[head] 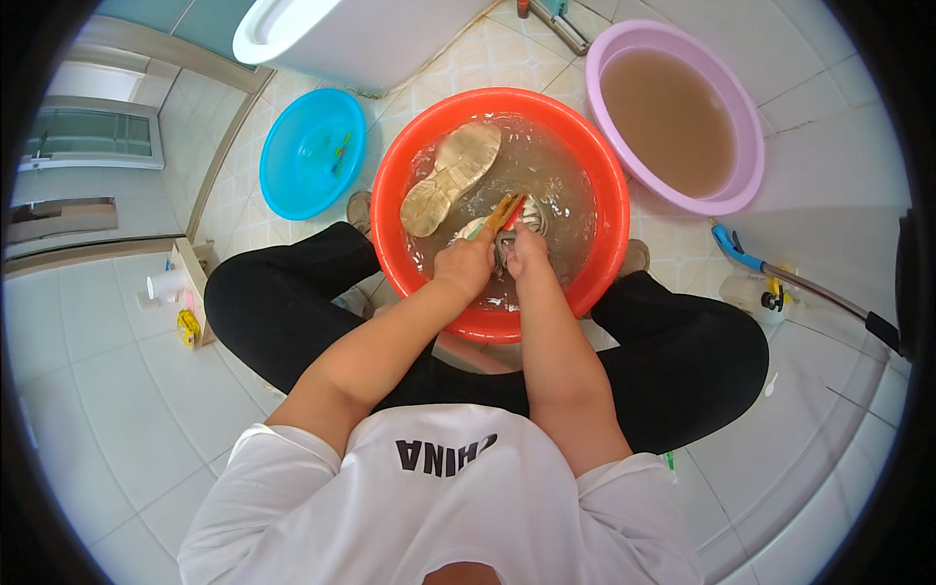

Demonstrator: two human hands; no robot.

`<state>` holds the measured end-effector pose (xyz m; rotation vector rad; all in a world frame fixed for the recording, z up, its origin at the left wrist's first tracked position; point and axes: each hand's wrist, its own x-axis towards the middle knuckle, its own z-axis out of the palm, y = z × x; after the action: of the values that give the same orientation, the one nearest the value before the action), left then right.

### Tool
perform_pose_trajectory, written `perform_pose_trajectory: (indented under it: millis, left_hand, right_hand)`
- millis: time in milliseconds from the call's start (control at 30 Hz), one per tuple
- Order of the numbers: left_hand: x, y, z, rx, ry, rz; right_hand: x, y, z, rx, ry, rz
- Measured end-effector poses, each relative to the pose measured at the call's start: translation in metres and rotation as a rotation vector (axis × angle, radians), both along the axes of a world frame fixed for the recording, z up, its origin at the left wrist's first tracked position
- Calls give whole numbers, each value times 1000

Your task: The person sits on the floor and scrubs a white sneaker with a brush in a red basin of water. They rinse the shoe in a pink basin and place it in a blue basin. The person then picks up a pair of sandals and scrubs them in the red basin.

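A large red plastic basin [501, 335] of cloudy water stands between my knees. My left hand [464, 262] grips a brush [503, 212] with a worn wooden-looking back, which lies over a light-coloured laced shoe [537, 213]. My right hand [528, 250] holds that shoe near its opening, close beside the brush. Something bright red shows between the brush and my right fingers; what it belongs to is unclear. A second shoe [453, 175] floats sole up at the basin's upper left. Water and my hands hide part of the held shoe.
A blue basin [292, 157] with small coloured marks stands left, and a pink basin [749, 164] of brown water upper right. A blue-and-metal handle [790, 276] and a spray bottle [753, 296] are at right. A white fixture [365, 44] stands behind. At left, a box [191, 292] holds small items.
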<state>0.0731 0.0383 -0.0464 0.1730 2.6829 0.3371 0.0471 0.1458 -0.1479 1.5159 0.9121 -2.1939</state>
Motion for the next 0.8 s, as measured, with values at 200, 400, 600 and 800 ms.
perform_pose_trajectory:
  millis: [200,400,600,800]
  left_hand:
    - [46,-16,33,61,-70,-38]
    - [18,-6,1,9,-2,-15]
    - [14,-12,14,92,-84,21]
    - [51,-15,30,89,-95,-54]
  right_hand:
    - [0,15,-22,88,-54,22]
    - [-5,4,5,104,-21,38]
    - [-12,11,-16,61,11,-63]
    - [-6,20,-43,-155,183,-184]
